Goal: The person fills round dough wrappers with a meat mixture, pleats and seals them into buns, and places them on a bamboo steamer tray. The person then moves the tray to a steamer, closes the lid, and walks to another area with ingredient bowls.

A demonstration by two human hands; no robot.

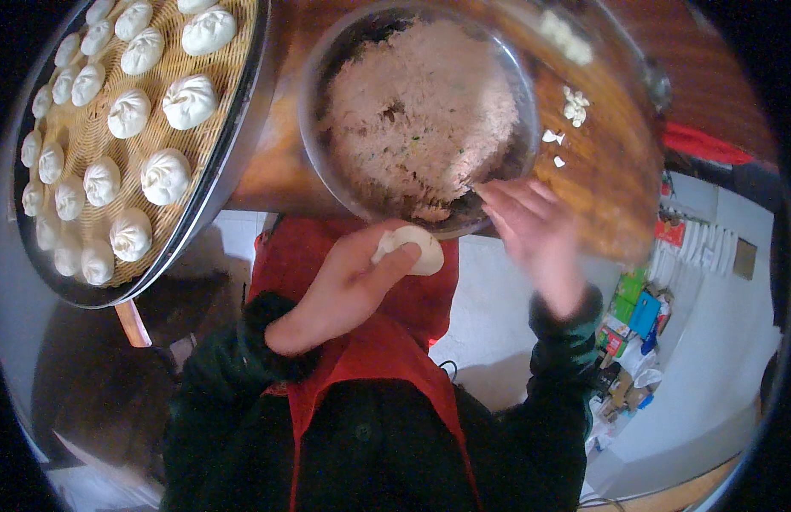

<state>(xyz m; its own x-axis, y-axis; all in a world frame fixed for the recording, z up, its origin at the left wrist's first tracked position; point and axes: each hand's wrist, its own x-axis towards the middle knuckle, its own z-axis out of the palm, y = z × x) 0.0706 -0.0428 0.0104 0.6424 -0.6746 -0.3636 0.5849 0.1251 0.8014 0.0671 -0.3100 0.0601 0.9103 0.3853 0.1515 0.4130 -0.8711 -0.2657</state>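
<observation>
White dough round (410, 248) pinched in left hand (344, 286), blurred right hand (532, 235) at metal bowl (327, 81) rim, grip unclear, minced filling (421, 107), tray of buns (127, 115) cut off at left.

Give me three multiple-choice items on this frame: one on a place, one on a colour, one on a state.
1. Where does the tray of shaped buns lie?
A. To the person's left of the filling bowl
B. To its right
C. On the floor

2. What colour is the apron?
A. Blue
B. Red
C. White

3. What is the state of the left hand?
A. Empty and flat
B. Inside the bowl
C. Holding a round dough wrapper

Answers: 1 A, the woven tray sits left of the metal bowl. 2 B, the cloth on the chest is red. 3 C, the dough wrapper rests on its fingers while the right hand reaches to the bowl rim.
</observation>
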